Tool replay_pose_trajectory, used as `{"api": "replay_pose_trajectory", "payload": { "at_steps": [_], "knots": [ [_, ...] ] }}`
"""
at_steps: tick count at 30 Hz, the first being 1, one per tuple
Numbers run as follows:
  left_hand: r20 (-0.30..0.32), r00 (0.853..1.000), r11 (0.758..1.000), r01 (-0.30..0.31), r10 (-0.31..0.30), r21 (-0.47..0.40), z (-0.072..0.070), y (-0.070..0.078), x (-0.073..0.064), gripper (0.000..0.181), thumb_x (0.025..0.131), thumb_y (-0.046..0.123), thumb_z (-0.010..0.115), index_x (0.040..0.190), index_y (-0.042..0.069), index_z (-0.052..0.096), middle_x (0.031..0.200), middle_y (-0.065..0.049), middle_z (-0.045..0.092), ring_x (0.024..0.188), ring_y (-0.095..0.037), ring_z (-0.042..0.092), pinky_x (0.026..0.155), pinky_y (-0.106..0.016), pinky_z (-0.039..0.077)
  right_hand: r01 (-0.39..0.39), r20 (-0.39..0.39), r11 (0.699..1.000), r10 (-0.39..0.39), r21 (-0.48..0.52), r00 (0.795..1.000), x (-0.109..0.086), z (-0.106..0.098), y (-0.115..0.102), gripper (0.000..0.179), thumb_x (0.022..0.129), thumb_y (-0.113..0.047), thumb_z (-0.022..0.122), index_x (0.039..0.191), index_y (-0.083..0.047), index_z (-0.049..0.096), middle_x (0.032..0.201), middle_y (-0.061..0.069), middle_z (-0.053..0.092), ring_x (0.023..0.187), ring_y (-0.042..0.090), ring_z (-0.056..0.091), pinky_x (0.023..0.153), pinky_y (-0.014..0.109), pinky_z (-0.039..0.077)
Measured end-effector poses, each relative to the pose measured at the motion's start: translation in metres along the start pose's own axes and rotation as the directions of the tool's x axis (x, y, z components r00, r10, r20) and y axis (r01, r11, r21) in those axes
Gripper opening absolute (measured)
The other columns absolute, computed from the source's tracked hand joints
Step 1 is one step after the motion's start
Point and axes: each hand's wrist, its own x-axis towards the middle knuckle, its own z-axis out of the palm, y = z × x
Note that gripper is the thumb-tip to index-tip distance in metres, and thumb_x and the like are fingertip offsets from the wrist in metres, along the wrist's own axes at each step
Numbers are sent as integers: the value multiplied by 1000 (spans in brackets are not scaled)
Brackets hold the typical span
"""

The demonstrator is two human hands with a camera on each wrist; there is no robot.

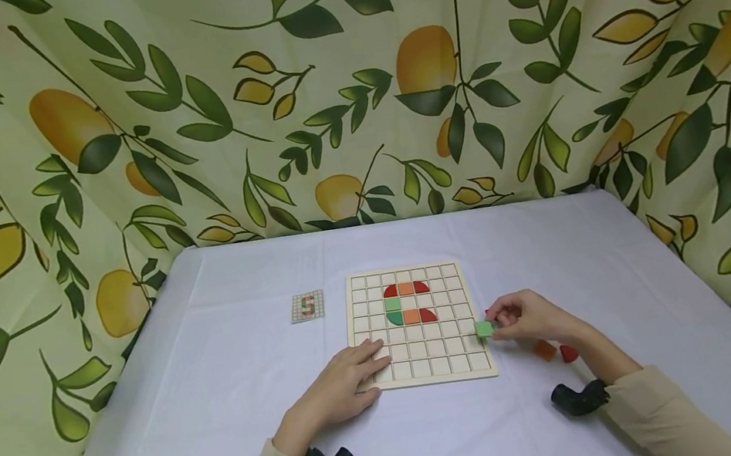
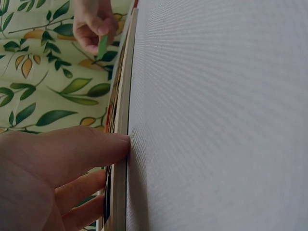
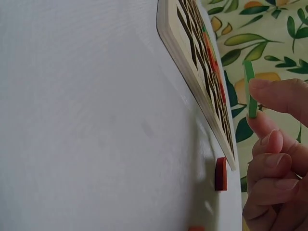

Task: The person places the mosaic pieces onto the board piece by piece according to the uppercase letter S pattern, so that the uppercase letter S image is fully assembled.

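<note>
A wooden grid board lies on the white-covered table. Red, orange and green tiles sit in its upper cells in an S-like start: a row of three, one light green square below at left, then another row of three. My left hand rests on the board's lower left corner with fingers spread and the thumb against its front edge. Over the right edge of the board, my right hand pinches a light green square tile between thumb and index finger, held on edge above the surface.
Left of the board lies a small pattern card with a coloured figure on a grid. Near the right forearm are a loose orange tile and a red one. Another red piece lies beside the board, mostly hidden behind the right hand in the head view.
</note>
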Motion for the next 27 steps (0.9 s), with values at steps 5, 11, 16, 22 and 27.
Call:
{"api": "replay_pose_trajectory", "payload": {
  "at_steps": [5, 11, 16, 22, 27],
  "knots": [
    [-3, 1000, 1000, -10, 10, 4, -1, 0, -1, 47, 90, 18, 62, 136, 13, 56, 152, -8, 44, 143, -29, 40, 116, -49, 36, -9, -13, 1000, 9, -6, 1000, 4, 4, -4, 29, 75, -10, 79, 98, 5, 68, 71, -2, 48, 64, 5, 43, 53, 16, 35],
    [-11, 1000, 999, -23, 24, 23, -2, 0, -1, 46, 90, 17, 62, 136, 13, 57, 151, -9, 45, 143, -29, 40, 116, -49, 36, -22, -7, 1000, 22, 2, 1000, 8, 8, -9, 30, 76, -12, 79, 99, 4, 68, 71, -2, 48, 64, 6, 44, 54, 17, 36],
    [-7, 1000, 1000, -22, 22, 20, -1, 0, 0, 47, 90, 18, 62, 136, 13, 56, 152, -9, 45, 143, -29, 40, 116, -49, 36, -8, -6, 1000, 8, 16, 1000, 13, 9, -9, 29, 75, -11, 79, 97, 5, 68, 70, -3, 48, 62, 5, 43, 52, 16, 36],
    [4, 1000, 1000, -6, 6, 8, -1, 0, 0, 48, 90, 18, 63, 136, 14, 56, 152, -8, 44, 144, -29, 39, 117, -48, 35, 41, -6, 999, -41, 27, 999, 18, 13, -10, 28, 74, -9, 79, 95, 7, 68, 68, -2, 48, 60, 3, 42, 52, 15, 35],
    [3, 1000, 1000, -8, 8, 11, 0, -1, 0, 47, 90, 19, 63, 137, 14, 56, 153, -7, 44, 144, -28, 39, 116, -49, 36, 23, -7, 999, -22, 39, 1000, 21, 17, -14, 28, 75, -9, 78, 95, 7, 68, 68, -3, 47, 61, 5, 42, 52, 15, 35]
  ]
}}
